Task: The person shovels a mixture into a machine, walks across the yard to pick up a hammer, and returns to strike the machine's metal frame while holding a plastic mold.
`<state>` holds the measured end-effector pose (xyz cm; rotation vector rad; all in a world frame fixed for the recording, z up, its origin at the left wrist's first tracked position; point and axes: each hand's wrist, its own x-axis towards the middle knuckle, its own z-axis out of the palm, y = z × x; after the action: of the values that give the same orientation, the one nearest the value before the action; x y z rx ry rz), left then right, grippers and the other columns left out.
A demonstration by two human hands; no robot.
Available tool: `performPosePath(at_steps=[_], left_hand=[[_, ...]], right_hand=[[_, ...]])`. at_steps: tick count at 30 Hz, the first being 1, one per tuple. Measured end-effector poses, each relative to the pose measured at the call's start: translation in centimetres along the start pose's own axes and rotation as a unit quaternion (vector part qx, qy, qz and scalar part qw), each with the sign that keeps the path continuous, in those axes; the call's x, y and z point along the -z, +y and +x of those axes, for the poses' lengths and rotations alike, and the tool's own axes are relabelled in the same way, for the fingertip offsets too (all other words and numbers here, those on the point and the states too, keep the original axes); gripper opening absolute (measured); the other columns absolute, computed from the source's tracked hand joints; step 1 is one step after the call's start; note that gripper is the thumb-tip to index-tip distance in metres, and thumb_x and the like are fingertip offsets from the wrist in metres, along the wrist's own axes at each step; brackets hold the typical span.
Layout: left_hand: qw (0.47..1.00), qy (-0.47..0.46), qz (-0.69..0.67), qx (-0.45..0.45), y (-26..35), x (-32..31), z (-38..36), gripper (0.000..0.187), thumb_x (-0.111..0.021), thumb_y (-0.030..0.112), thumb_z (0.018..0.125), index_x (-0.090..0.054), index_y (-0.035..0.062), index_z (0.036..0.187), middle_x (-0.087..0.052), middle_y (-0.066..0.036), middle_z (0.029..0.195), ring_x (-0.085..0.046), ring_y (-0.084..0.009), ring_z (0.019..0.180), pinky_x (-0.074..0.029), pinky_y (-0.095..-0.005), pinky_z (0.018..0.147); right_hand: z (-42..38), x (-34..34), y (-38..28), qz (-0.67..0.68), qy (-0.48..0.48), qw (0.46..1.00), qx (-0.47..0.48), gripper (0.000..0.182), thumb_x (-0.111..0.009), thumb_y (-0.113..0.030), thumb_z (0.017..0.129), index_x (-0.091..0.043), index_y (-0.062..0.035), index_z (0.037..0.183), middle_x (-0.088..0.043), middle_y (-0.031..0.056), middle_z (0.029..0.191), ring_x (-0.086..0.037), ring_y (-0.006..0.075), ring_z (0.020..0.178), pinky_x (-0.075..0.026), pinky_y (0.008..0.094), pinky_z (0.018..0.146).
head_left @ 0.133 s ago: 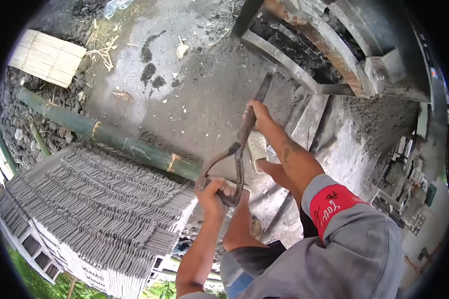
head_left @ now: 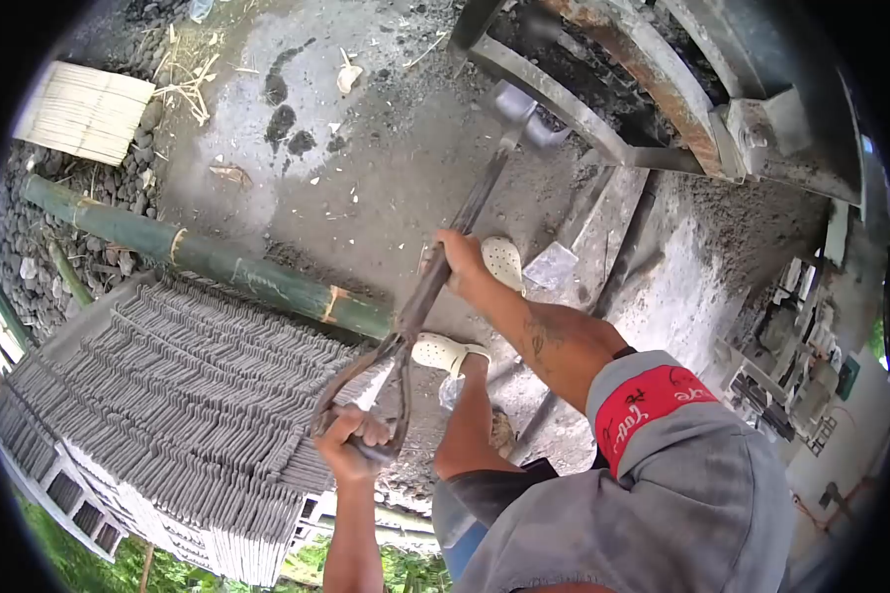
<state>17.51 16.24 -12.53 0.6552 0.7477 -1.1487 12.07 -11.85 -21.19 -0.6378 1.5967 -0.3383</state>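
A shovel [head_left: 473, 205] with a wooden shaft and a Y-shaped grip slants across the middle of the view. My left hand [head_left: 351, 442] is closed around the crossbar of its grip, at the lower left. Farther up, my right hand [head_left: 459, 259] wraps around the shaft. The metal blade [head_left: 541, 131] lies low over the grey ground, right by the edge of a curved metal frame [head_left: 554, 94]. My feet in pale clogs [head_left: 448, 352] stand beside the shaft.
A long green bamboo pole [head_left: 237, 279] lies at the left, next to stacked grey strips [head_left: 168, 385] on a rack. A slatted mat [head_left: 84, 112] rests on stones at the upper left. A plank [head_left: 608, 222] and a dark bar lie right of my feet.
Both hands have moved down and left with the shovel, drawing it back from the frame. Its blade now shows beside the frame's edge.
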Motion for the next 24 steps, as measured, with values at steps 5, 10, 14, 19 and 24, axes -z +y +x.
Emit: performPosePath(at_steps=[5,10,14,19,24], left_hand=[[0.996,-0.003,0.012,-0.084,7.4,-5.7,-1.6,0.021,-0.046,0.004,0.072,-0.055,-0.0012,0.091,-0.035,0.001,0.046,-0.036,-0.0083,0.037,-0.034,-0.0267,0.038],[0.987,0.139,0.063,-0.052,4.3,-3.0,8.5,0.015,-0.05,0.004,0.068,-0.04,0.0068,0.058,-0.034,-0.004,0.049,-0.038,-0.019,0.044,-0.036,-0.0332,0.047],[0.986,0.082,0.09,-0.118,3.6,-3.2,8.4,0.016,-0.051,0.003,0.07,-0.041,0.0051,0.058,-0.037,-0.005,0.05,-0.039,-0.0176,0.043,-0.037,-0.0328,0.044],[0.959,0.138,0.165,-0.187,16.8,-1.4,1.0,0.025,-0.048,0.004,0.073,-0.032,0.0122,0.056,-0.031,0.002,0.046,-0.028,-0.0065,0.035,-0.025,-0.0217,0.031],[0.973,0.093,0.158,-0.137,12.5,-8.1,6.8,0.016,-0.048,0.004,0.073,-0.039,0.0089,0.06,-0.033,0.002,0.049,-0.03,-0.0077,0.036,-0.027,-0.0228,0.033]], right_hand=[[1.6,-9.2,1.8,0.067,-0.108,0.991,-0.045,0.014,-0.057,-0.005,0.07,-0.046,0.0043,0.072,-0.052,0.014,0.06,-0.055,0.0272,0.048,-0.048,0.0404,0.046],[9.7,-8.9,2.0,-0.068,-0.038,0.997,-0.028,0.007,-0.052,-0.009,0.075,-0.05,-0.0036,0.071,-0.052,0.0114,0.061,-0.054,0.022,0.049,-0.047,0.0366,0.047],[9.9,-9.8,0.3,0.061,-0.046,0.997,-0.021,0.006,-0.05,-0.007,0.077,-0.047,-0.0021,0.077,-0.05,0.0088,0.062,-0.053,0.0209,0.052,-0.046,0.0363,0.046],[6.2,-19.0,13.2,0.094,-0.064,0.994,-0.001,0.019,-0.056,-0.006,0.073,-0.044,0.004,0.084,-0.05,0.0125,0.065,-0.055,0.0232,0.054,-0.05,0.0413,0.05],[10.5,-14.8,2.8,0.003,-0.063,0.997,0.036,0.019,-0.057,-0.01,0.073,-0.049,0.0037,0.082,-0.051,0.0098,0.063,-0.055,0.0224,0.056,-0.05,0.0376,0.059]])
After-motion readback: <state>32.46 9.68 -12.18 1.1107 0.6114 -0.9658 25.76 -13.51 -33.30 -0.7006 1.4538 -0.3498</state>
